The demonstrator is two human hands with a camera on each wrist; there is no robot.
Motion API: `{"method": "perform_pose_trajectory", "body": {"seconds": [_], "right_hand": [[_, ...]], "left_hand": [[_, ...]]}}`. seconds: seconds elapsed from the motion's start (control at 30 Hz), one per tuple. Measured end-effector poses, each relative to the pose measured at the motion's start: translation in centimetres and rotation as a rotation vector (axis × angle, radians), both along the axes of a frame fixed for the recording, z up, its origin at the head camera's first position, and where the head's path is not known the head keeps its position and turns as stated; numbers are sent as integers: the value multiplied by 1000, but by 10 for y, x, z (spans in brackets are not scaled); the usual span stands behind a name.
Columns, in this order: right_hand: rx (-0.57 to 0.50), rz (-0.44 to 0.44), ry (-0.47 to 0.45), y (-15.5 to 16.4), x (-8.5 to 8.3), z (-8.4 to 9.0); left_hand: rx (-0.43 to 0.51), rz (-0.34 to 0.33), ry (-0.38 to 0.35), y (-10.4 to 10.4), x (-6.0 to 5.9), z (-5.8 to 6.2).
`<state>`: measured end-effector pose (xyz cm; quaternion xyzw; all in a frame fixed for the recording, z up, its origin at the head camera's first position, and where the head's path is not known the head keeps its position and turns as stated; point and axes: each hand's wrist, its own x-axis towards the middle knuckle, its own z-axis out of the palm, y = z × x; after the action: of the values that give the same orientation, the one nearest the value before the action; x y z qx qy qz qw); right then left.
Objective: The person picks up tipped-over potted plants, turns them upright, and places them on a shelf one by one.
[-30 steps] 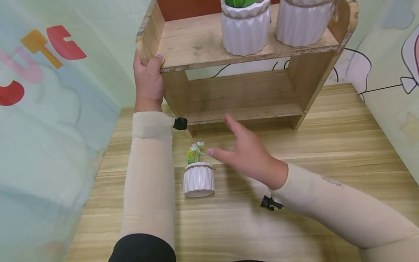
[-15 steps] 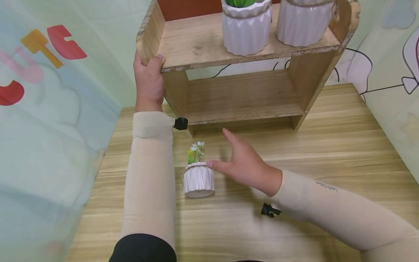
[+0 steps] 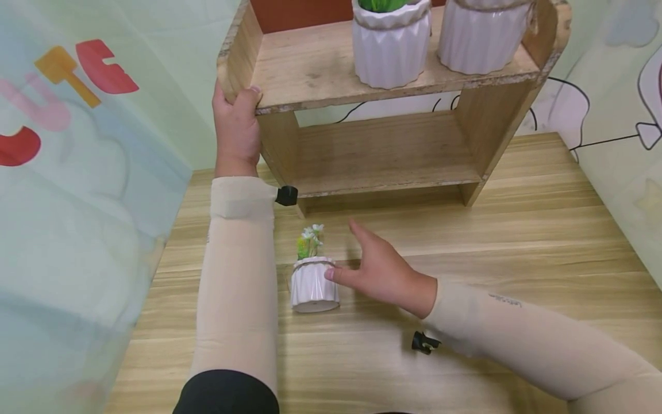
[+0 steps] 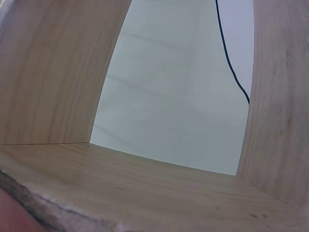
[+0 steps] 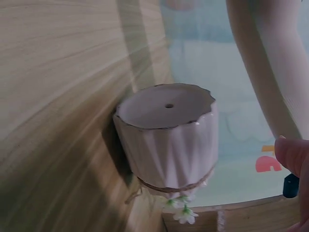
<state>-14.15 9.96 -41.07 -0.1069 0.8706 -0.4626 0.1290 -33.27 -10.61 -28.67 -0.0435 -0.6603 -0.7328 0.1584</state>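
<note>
My left hand (image 3: 237, 129) grips the left side panel of a small wooden shelf (image 3: 388, 152), its thumb over the upper board's front edge. In the left wrist view the inside of the shelf (image 4: 43, 77) fills most of the frame. A small white ribbed flowerpot (image 3: 312, 290) with twine round its rim lies on its side on the table, its white flowers (image 3: 312, 232) toward the shelf. My right hand (image 3: 385, 270) is just right of it, fingers extended, the thumb overlapping the pot's edge. In the right wrist view the pot's base (image 5: 154, 108) shows a drain hole.
Two larger white pots, one with green leaves (image 3: 391, 49) and one at the right (image 3: 478, 40), stand on the upper board. The wood-grain table (image 3: 527, 241) carries the shelf at its back. Printed wall sheets (image 3: 93, 201) border the left and right sides.
My right hand has moved down toward me and slightly left, bringing its thumb to the flowerpot's edge. My left hand, the shelf and the pot have stayed put.
</note>
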Motion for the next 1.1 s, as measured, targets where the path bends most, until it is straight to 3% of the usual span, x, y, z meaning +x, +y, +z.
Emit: {"method": "perform_pose_trajectory", "body": {"seconds": [0.53,1.1], "right_hand": [[-16,-9,-69,-7,3,-23],[-24,-40,-127,-15,6,-39]], "left_hand": [[-2,8,-53,0,1,2],[21,-8,-15,0,1,1]]}}
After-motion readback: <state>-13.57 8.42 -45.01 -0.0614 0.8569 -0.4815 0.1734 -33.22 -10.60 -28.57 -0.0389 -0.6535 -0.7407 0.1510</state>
